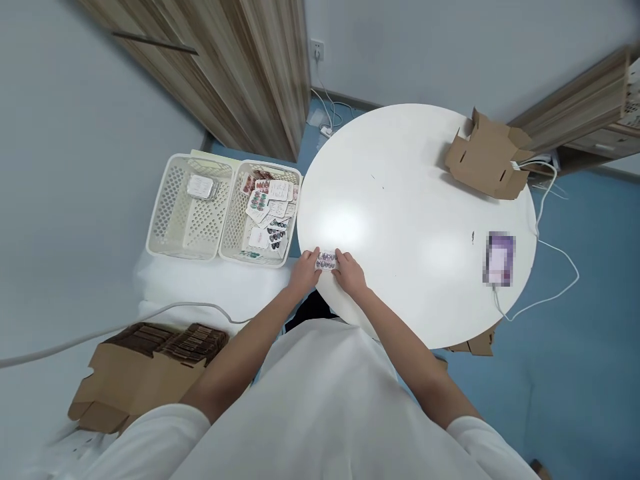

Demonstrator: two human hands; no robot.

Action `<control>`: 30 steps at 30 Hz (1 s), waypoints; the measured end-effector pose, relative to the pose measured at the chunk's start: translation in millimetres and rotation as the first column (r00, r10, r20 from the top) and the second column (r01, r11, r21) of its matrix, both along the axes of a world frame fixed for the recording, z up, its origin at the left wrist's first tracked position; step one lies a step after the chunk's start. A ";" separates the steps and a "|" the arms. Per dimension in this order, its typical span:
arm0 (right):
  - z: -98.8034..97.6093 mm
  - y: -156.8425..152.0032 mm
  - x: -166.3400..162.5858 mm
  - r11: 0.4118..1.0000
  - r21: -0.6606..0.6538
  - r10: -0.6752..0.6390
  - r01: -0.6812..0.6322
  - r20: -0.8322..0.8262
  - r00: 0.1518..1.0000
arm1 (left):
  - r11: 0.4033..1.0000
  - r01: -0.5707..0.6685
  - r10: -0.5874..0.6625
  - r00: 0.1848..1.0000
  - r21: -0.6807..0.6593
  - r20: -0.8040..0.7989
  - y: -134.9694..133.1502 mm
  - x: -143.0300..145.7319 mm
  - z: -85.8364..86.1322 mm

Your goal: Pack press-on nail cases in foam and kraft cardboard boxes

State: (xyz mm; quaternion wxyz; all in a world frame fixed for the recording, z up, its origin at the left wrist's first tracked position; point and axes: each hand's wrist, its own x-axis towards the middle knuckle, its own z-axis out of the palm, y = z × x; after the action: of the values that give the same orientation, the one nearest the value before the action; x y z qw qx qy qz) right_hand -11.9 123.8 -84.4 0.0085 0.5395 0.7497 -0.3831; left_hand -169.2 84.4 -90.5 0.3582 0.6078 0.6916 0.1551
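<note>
Between my hands is a small pack of press-on nails [327, 261], with rows of purplish, shiny nails facing up. My left hand [304, 272] grips its left end, and my right hand [350, 272] its right end. Both hands are at the near left edge of the round white table [400, 200]. To the left of them, a white basket [223, 230] holds a jumble of nail cards [270, 207] in red, green and dark tones, some face down. A second white basket [163, 193] beside it has a small stack of packs [201, 187] inside.
An unfolded cardboard box [487, 157] lies at the table's far right. A phone-like blurred item [499, 259] with a white cable [550, 297] is at the right edge. Folded cardboard [145, 380] is stacked at lower left. A wooden cabinet [240, 73] stands behind the baskets.
</note>
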 end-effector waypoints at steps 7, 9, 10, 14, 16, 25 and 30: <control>9.7 -29.4 8.2 0.902 -0.277 -0.404 0.332 -0.268 0.875 | 0.976 -0.187 0.205 0.960 -0.108 0.189 -19.4 7.3 5.5; 12.3 -36.9 7.2 0.843 -0.384 -0.503 0.376 -0.321 0.802 | 0.970 -0.206 0.233 0.944 -0.132 0.234 -24.3 9.1 5.6; 13.1 -39.3 5.4 0.825 -0.417 -0.530 0.380 -0.340 0.777 | 0.967 -0.214 0.244 0.938 -0.141 0.248 -25.5 9.7 5.4; 12.5 -37.6 -6.1 0.806 -0.440 -0.567 0.397 -0.378 0.732 | 0.954 -0.252 0.290 0.914 -0.165 0.284 -21.9 9.4 4.7; 10.6 -31.5 -11.5 0.804 -0.436 -0.574 0.405 -0.390 0.720 | 0.950 -0.264 0.305 0.903 -0.167 0.304 -16.3 7.4 5.4; 6.7 -0.6 -27.9 0.796 -0.433 -0.594 0.423 -0.428 0.681 | 0.950 -0.288 0.312 0.896 -0.120 0.318 16.9 -4.1 8.5; 6.3 4.3 -34.0 0.790 -0.440 -0.603 0.427 -0.433 0.670 | 0.952 -0.288 0.306 0.907 -0.105 0.290 25.7 -8.5 7.8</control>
State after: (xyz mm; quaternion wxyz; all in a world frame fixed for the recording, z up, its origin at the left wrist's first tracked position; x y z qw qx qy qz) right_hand -45.9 128.1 -78.1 -0.2359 0.5885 0.4654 -0.6176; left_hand -177.7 110.1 -82.6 0.4499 0.4534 0.7172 0.2786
